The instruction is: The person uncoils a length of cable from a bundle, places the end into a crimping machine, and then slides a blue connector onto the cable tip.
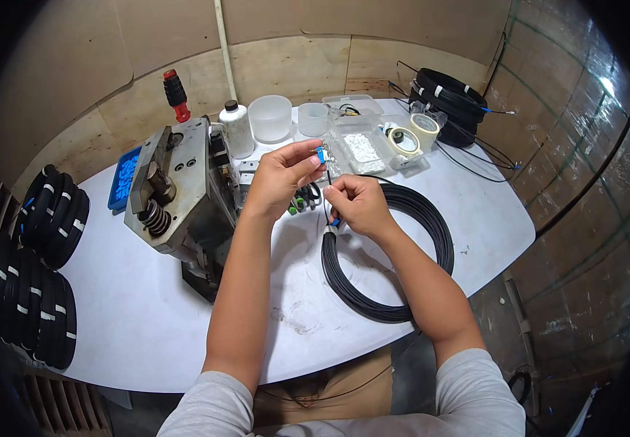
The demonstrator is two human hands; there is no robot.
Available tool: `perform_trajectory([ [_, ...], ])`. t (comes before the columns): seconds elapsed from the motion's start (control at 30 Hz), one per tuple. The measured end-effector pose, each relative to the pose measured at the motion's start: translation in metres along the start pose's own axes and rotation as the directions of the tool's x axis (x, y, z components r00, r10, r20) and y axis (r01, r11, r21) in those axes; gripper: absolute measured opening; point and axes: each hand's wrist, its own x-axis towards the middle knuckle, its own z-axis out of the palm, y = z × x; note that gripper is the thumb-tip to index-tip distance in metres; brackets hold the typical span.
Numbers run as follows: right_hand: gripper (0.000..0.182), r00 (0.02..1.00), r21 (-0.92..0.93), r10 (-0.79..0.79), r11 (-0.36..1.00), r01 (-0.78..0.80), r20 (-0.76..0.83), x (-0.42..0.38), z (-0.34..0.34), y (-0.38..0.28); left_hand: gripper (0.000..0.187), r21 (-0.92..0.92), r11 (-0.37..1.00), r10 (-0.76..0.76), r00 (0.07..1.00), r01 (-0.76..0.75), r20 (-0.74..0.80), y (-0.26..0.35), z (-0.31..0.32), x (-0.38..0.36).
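My left hand (pixel 283 176) pinches a small blue cable connector (pixel 322 155) between thumb and fingers, raised above the table. A thin black cable (pixel 329 175) runs down from the connector to my right hand (pixel 362 206). The right fingers are closed round this cable, just above the coil. Below them lies a big coil of black cable (pixel 442 240), bound with a white tie (pixel 330 229) at its left side. A second blue piece (pixel 335 221) shows beside that tie, partly hidden by my right hand.
A metal press (pixel 184 171) stands left of my hands, before a blue tray (pixel 118 197). Behind are a bottle (pixel 237 131), a translucent tub (pixel 270 119), a box of white pieces (pixel 361 149) and tape rolls (pixel 403 142). Cable coils (pixel 446 95) sit back right; others (pixel 34 306) hang left.
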Motion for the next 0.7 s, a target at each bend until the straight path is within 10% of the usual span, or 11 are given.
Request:
perform_trajectory([
  [0.7, 0.021, 1.0, 0.002, -0.002, 1.0, 0.002, 0.013, -0.0002, -0.0006, -0.0007, 0.034, -0.01, 1.0, -0.001, 1.0, 0.001, 0.003, -0.0018, -0.0017, 0.0008],
])
